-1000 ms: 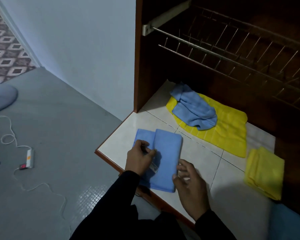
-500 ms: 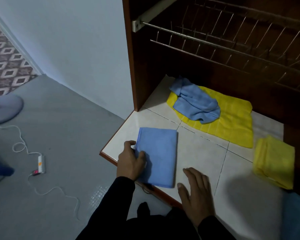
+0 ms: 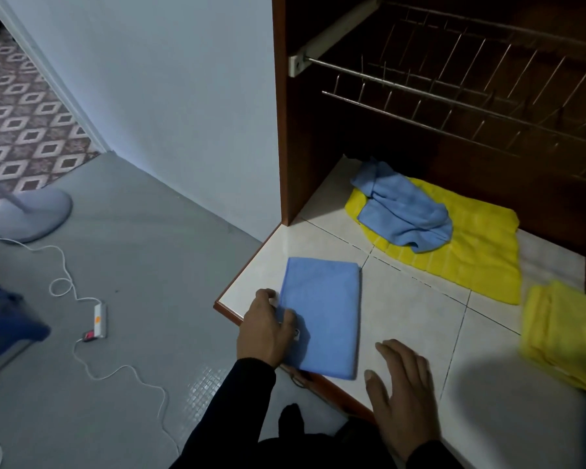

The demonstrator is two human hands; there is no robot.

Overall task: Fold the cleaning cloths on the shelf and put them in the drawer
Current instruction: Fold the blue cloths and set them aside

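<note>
Left hand [image 3: 266, 330] grips near-left edge of folded blue cloth [image 3: 322, 316] on tiled shelf [image 3: 413, 319]; right hand [image 3: 403, 397] flat, fingers spread, right of cloth.

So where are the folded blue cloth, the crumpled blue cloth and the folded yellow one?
folded blue cloth [image 3: 322, 316]: head view, middle of its flat top.
crumpled blue cloth [image 3: 403, 211]: head view, centre of the bunched fabric.
folded yellow cloth [image 3: 565, 336]: head view, middle of its upper layer.

The left hand [image 3: 266, 328], in a dark sleeve, lies knuckles up with its fingers curled over and thumb spread, while the right hand [image 3: 401, 392], just beside it and a little nearer the body, rests flat, fingers straight and splayed.
</note>
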